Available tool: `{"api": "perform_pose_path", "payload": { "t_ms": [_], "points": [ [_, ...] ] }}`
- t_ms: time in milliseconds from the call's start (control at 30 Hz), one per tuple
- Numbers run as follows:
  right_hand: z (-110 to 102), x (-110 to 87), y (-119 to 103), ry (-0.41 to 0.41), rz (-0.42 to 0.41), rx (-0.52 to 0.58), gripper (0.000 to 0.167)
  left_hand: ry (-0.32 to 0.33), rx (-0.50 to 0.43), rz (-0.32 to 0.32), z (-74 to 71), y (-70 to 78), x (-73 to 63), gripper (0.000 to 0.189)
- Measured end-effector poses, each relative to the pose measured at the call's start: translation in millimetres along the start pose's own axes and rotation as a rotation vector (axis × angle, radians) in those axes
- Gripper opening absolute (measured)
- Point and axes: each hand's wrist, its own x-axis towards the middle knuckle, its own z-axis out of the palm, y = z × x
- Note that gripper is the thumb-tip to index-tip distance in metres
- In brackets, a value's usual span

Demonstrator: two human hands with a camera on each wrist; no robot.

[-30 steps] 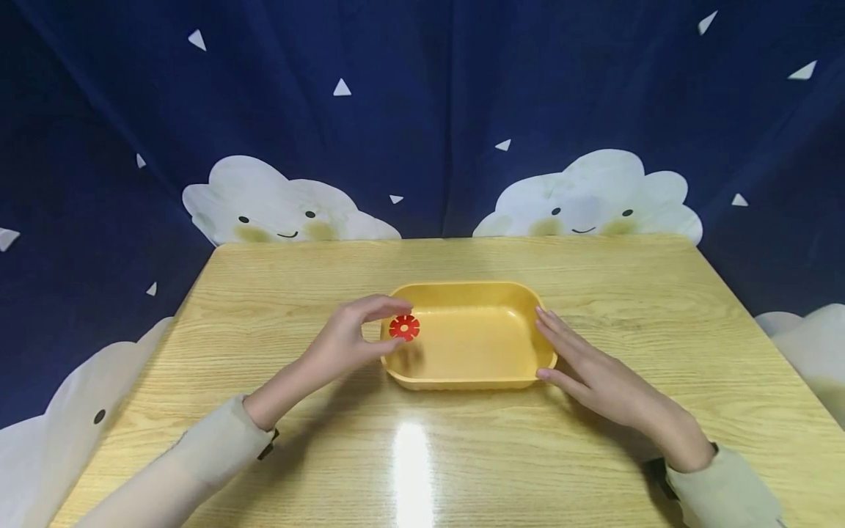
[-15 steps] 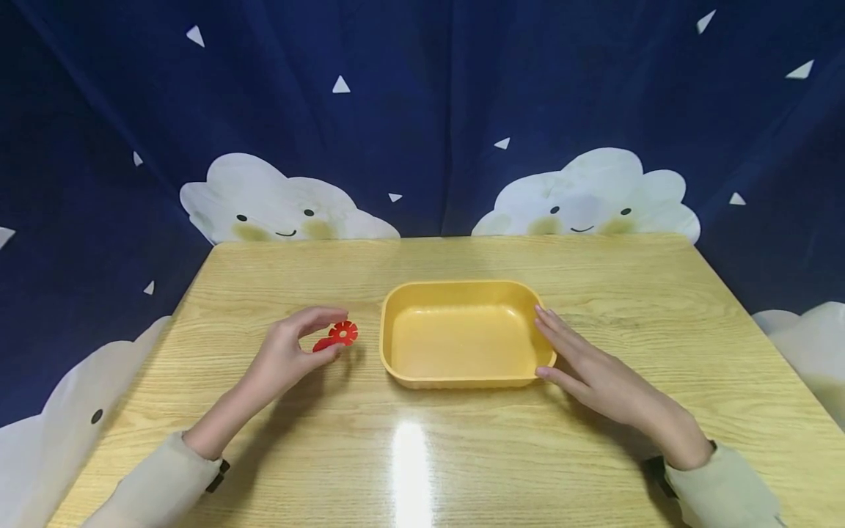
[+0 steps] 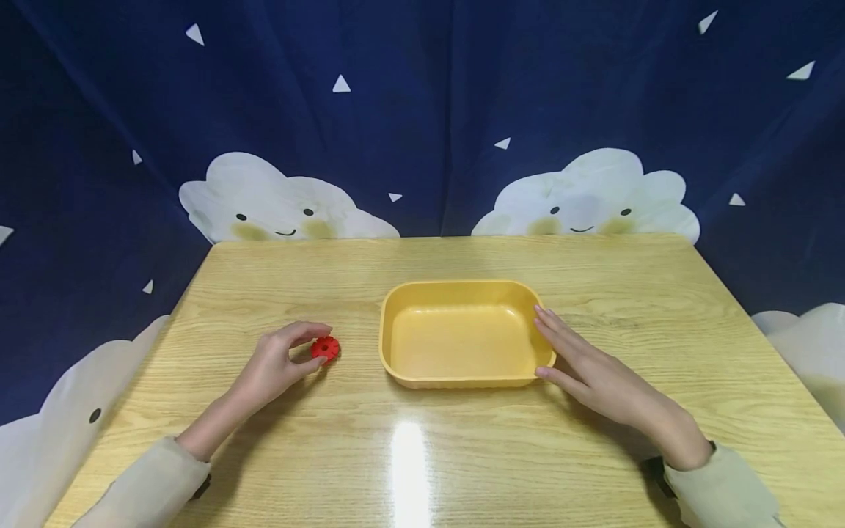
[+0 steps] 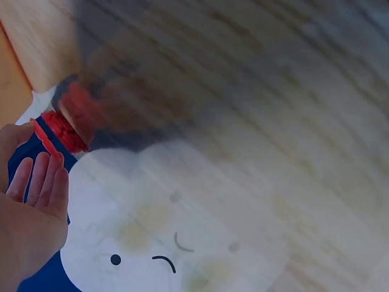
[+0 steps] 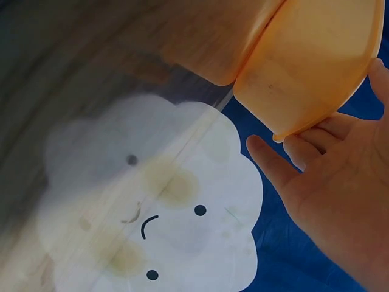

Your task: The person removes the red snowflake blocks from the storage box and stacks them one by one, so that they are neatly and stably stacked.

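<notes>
A red notched flower-shaped disc [image 4: 47,141] is pinched between the thumb and fingertips of my left hand [image 3: 279,361]. Just past it, in the left wrist view, a short stack of red discs [image 4: 64,131] rests on the table. From the head, disc and stack overlap and look like one red shape. The yellow basin [image 3: 462,383] stands to the right of these, with bare floor inside. My right hand [image 3: 604,378] lies along the basin's right end, its fingers fairly straight. In the right wrist view those fingers [image 5: 322,140] are at the basin's rim, partly behind it.
The wooden table [image 3: 297,455] reaches back to a dark blue curtain [image 3: 422,110] printed with white clouds. A strip of glare lies on the tabletop in front of the basin. Dark straps show at both cuffs.
My left hand has carried the red disc from over the basin's left end leftward and down, close to the red stack. The right hand and basin have stayed put.
</notes>
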Motion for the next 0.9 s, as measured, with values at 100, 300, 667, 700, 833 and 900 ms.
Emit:
{"api": "perform_pose_path", "payload": {
  "t_ms": [100, 300, 667, 700, 833, 900],
  "points": [
    [0.0, -0.3, 0.3, 0.0, 0.0, -0.001, 0.072, 0.001, 0.007, 0.001, 2.1, -2.3, -0.2, 0.046],
    [0.0, -1.0, 0.1, -0.003, 0.012, -0.002, 0.072, 0.005, 0.023, 0.001, 4.3, -5.2, 0.0, 0.045],
    [-0.1, -3.5, -0.2, -0.004, 0.015, 0.002, 0.072, -0.001, 0.036, 0.003, 7.6, -6.6, -0.6, 0.046],
    [-0.1, -3.5, 0.0, -0.003, 0.014, 0.001, 0.072, -0.001, 0.036, 0.005, 7.7, -6.5, -1.0, 0.046],
    [0.1, -3.5, 0.9, 0.001, 0.011, -0.002, 0.071, 0.007, 0.063, 0.027, 6.9, -4.9, -3.3, 0.049],
    [0.0, -3.2, 1.1, 0.005, 0.006, -0.003, 0.071, 0.021, 0.097, 0.034, 4.9, -2.9, -4.6, 0.05]
  ]
}}
